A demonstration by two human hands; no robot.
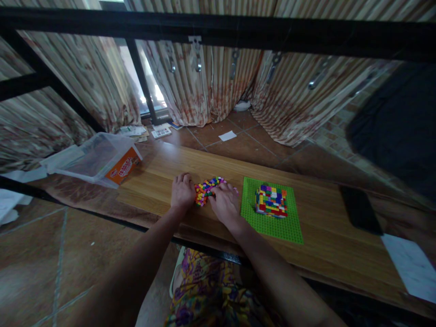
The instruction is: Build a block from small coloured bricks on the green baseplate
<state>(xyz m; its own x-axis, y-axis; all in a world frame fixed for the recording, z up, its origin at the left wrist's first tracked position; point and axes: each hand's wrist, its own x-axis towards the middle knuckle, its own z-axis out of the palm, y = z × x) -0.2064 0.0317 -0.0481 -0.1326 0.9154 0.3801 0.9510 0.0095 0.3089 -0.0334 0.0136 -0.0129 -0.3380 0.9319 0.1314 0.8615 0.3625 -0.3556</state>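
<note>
A loose pile of small colourful toy bricks [203,190] lies on the wooden table between my hands. My left hand [183,193] rests on the tabletop against the pile's left side, fingers loosely bent and apart from any held thing. Over the right part of the pile is my right hand [225,200], its fingers bent down among the bricks and drawn together; what sits between the fingertips is hidden. To the right, a green studded baseplate [252,222] carries a blocky build of multicoloured bricks [271,201], which neither hand touches.
A clear plastic bin [98,156] with an orange label stands at the table's left end. Farther right on the wooden table [320,227] are a black phone-like slab [360,210] and a white sheet [410,263]. A black metal bar [218,29] crosses above, before curtains.
</note>
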